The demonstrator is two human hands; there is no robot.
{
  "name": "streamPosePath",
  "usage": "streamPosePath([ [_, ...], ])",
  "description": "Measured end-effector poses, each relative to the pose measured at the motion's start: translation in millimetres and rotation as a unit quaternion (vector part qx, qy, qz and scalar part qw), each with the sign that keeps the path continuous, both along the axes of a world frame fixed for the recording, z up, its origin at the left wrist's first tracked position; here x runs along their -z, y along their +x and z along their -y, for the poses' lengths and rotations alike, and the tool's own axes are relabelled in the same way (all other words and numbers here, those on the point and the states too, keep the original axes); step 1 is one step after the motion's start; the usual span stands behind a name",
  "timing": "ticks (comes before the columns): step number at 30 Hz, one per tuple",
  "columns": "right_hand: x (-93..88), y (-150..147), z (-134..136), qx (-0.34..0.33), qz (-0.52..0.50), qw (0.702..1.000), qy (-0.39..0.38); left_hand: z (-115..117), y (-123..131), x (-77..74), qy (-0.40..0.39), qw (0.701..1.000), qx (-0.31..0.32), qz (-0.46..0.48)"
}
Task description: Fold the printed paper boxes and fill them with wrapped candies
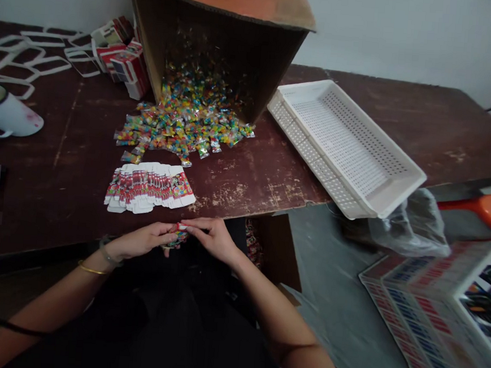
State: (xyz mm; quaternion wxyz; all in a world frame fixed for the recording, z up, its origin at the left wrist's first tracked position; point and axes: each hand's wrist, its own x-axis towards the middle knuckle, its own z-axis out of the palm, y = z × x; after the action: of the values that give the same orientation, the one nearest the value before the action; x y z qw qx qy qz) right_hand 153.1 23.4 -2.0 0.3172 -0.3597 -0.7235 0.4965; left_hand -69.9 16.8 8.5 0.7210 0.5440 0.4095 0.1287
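Observation:
My left hand and my right hand meet at the near edge of the dark wooden table, both pinched on one small colourful packet. Just beyond them lies a fanned stack of flat printed cards. Further back, a heap of small colourful sweet packets spills from a tipped cardboard box.
A white perforated plastic tray overhangs the table's right edge. A white mug stands at the left, red-and-white small boxes and white card outlines at the back left. A clear plastic bag and a printed carton sit lower right.

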Motion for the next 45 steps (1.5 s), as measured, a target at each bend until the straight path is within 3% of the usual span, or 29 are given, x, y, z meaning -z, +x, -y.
streamPosePath([
  [3,2.3,5,5,0.010,0.023,0.999,0.025,-6,1,-3.8,0.010,1.000,0.022,0.001],
  [7,3.1,5,20,0.031,0.026,0.995,0.097,-4,3,-9.2,-0.045,0.997,-0.025,0.060],
  [14,3.3,-1,21,0.080,0.016,0.996,0.037,17,26,8.6,-0.178,0.966,-0.147,0.116],
  [16,-6.7,17,18,0.100,0.000,0.995,-0.002,19,31,9.0,-0.192,0.960,-0.153,0.132],
  [18,-21.4,50,17,0.162,-0.002,0.986,-0.037,17,30,4.8,-0.167,0.966,-0.143,0.136],
  [20,-35.0,89,15,0.222,0.048,0.973,-0.050,12,25,-0.6,-0.114,0.978,-0.135,0.113],
  [21,-38.9,104,13,0.220,0.094,0.970,-0.047,9,20,-2.4,-0.088,0.982,-0.140,0.095],
  [24,-32.4,109,-3,0.172,0.202,0.964,0.028,2,7,-1.4,-0.063,0.977,-0.199,0.052],
  [26,-14.1,77,-25,0.095,0.200,0.971,0.094,0,0,1.9,-0.075,0.966,-0.242,0.042],
  [29,17.8,16,-71,-0.047,0.185,0.967,0.169,3,-8,3.0,-0.099,0.959,-0.259,0.051],
  [33,33.2,-17,-115,-0.112,0.186,0.958,0.187,9,-19,-2.8,-0.111,0.958,-0.260,0.039],
  [36,21.9,-12,-96,-0.078,0.133,0.969,0.192,9,-20,-3.5,-0.137,0.950,-0.266,0.091],
  [38,11.1,-9,-61,-0.060,0.104,0.971,0.208,6,-14,-1.4,-0.158,0.928,-0.294,0.164],
  [40,2.5,-9,-24,-0.086,0.087,0.967,0.223,4,-4,1.0,-0.177,0.908,-0.328,0.192],
  [42,-2.4,-12,2,-0.087,0.082,0.969,0.215,3,7,2.3,-0.184,0.908,-0.345,0.153],
  [45,-4.0,-16,7,0.010,0.098,0.979,0.176,8,18,2.2,-0.168,0.932,-0.313,0.071],
])
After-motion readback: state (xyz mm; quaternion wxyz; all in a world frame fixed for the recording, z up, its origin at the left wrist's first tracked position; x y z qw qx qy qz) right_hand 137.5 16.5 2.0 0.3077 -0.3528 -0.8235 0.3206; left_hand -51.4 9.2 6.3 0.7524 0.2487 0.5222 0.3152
